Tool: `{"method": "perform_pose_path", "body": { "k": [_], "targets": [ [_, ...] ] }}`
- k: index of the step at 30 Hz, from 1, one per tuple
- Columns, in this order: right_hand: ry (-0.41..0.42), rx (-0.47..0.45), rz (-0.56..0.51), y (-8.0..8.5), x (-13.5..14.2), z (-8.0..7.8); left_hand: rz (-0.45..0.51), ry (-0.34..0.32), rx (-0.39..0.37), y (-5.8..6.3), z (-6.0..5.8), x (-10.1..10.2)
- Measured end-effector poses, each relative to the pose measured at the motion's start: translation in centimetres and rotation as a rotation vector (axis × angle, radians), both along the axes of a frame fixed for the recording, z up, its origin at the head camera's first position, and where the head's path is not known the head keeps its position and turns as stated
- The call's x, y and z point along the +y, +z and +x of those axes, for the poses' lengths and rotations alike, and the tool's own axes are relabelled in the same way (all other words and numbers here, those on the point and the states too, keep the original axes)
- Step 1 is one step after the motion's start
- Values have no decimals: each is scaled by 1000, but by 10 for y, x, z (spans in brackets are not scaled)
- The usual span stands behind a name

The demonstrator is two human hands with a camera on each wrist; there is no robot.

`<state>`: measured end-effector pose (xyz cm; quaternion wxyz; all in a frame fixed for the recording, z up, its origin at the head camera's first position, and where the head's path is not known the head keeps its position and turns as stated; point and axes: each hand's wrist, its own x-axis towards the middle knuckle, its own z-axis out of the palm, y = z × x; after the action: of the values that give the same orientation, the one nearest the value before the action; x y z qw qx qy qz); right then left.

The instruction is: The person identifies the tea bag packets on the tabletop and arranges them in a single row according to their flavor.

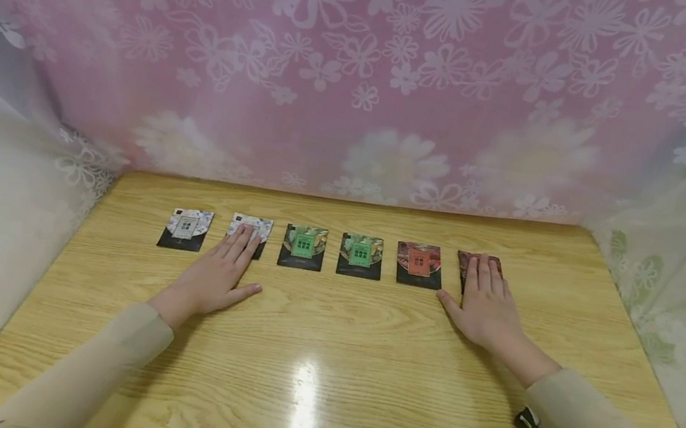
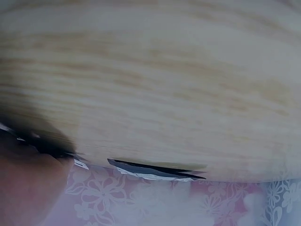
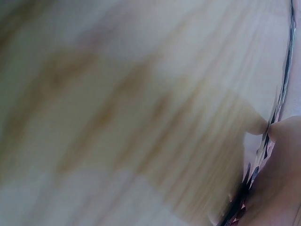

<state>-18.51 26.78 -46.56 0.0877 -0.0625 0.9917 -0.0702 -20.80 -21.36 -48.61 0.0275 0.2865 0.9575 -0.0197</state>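
Observation:
Flat sachets lie side by side in one row across the wooden table. My left hand (image 1: 215, 278) rests with straight fingers on a white-and-black sachet (image 1: 264, 227), covering most of its face. Beside it, at the row's left end, is a matching white-and-black sachet (image 1: 185, 229). Two green-and-black sachets, the left one (image 1: 302, 247) and the right one (image 1: 360, 256), occupy the middle. To their right is a red-and-black sachet (image 1: 419, 265). My right hand (image 1: 488, 313) lies, fingers extended, over a dark red sachet (image 1: 464, 262) at the right end, hiding much of it.
The wood-grained table (image 1: 268, 358) reaches back to a pink floral curtain (image 1: 360, 98). Pale floral sheets hang at both sides. A small black device (image 1: 528, 424) sits at my right sleeve. Light glares on the table's front middle.

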Motion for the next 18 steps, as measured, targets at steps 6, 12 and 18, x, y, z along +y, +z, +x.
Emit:
{"method": "perform_pose_path", "body": {
  "k": [6,12,18],
  "targets": [
    [-2,-4,-2,2,-2,0,-4,1,1,3,1,0],
    [17,14,4,3,-1,0,-10,1,0,5,2,0],
    [29,33,1,3,2,1,-6,1,26,6,0,0]
  ]
}}
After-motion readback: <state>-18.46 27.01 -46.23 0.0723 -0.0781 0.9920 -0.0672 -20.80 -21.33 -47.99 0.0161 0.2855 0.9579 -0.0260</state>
